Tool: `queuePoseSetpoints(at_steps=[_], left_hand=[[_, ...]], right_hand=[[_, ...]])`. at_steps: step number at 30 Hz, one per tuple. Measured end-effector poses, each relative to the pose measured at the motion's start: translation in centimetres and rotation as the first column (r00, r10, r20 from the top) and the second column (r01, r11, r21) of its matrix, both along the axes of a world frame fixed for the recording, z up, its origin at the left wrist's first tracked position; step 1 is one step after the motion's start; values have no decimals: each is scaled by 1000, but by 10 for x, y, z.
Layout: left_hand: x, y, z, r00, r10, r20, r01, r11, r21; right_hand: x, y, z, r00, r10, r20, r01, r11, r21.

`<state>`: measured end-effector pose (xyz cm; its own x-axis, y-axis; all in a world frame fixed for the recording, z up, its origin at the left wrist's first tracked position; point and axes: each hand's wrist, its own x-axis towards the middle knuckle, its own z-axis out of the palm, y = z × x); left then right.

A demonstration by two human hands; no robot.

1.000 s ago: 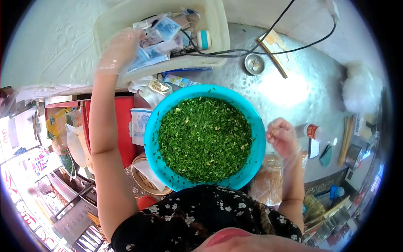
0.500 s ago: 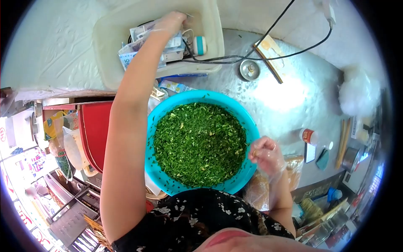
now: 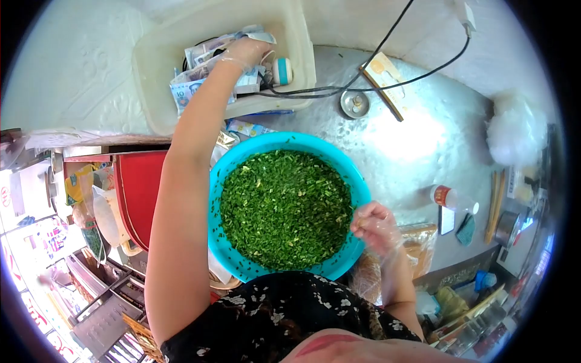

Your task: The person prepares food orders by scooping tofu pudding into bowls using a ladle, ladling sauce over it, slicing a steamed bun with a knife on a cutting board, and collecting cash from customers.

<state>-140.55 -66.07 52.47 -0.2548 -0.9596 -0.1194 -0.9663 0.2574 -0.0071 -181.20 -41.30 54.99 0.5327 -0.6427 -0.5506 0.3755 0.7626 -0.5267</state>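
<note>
My left hand [image 3: 247,51], in a clear plastic glove, reaches into a whitish plastic bin [image 3: 307,57] among blue and purple banknotes [image 3: 183,91]; a note shows at its fingers, which are partly hidden. A round white-and-teal object [image 3: 282,71] lies just right of it. My right hand [image 3: 375,227], also gloved, is closed with its fingertips together at the right rim of a turquoise basin [image 3: 215,199]; what it pinches is too small to name. Chopped green leaves [image 3: 287,209] fill the basin.
Black cables [image 3: 333,91] cross the metal counter [image 3: 411,175]. On it are a small metal dish [image 3: 354,104], a wooden-edged board [image 3: 384,85], a plastic bottle [image 3: 454,199], a phone [image 3: 446,220] and plastic-wrapped brown blocks [image 3: 417,245]. A red box [image 3: 142,193] stands left.
My left hand has moved right from the bin's left side, across the notes, then slightly down. My right hand has shifted left towards the basin rim, still pinched. The view has shifted too.
</note>
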Motion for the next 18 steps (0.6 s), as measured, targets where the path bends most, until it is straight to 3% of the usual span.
queuePoseSetpoints(at_steps=[3,4,5,6,7,8,10,11,13,15,18], left_hand=[[9,1,2,999,-30,-35,28,999,-45],[2,14,28,983,95,-160,-87,995,57],[-1,30,47,985,83,-148,-77,996,43],[-3,50,69,992,-68,-106,42,972,-232],[-9,73,90,978,-208,-22,172,860,-480],[-18,101,110,975,-222,-1,194,855,-480],[-39,168,146,817,-574,56,401,495,-771],[-57,205,166,803,-592,72,425,484,-765],[-101,273,198,780,-605,161,463,384,-799],[-131,314,209,713,-682,164,480,304,-823],[-188,357,221,597,-744,300,510,63,-858]], right_hand=[[-5,13,7,999,-19,27,19,1000,7],[-6,18,12,998,-37,58,36,999,11],[-10,26,16,996,-46,71,46,999,-2],[-15,35,20,995,-78,55,80,996,-30],[-22,47,24,993,-113,44,116,992,-55],[-29,57,29,990,-136,29,138,987,-79],[-38,82,40,981,-193,14,193,974,-115],[-41,96,45,971,-238,-21,232,961,-151],[-47,131,57,950,-288,123,308,928,-212],[-52,165,80,942,-333,32,328,902,-280],[-67,219,113,902,-423,84,420,815,-400]])
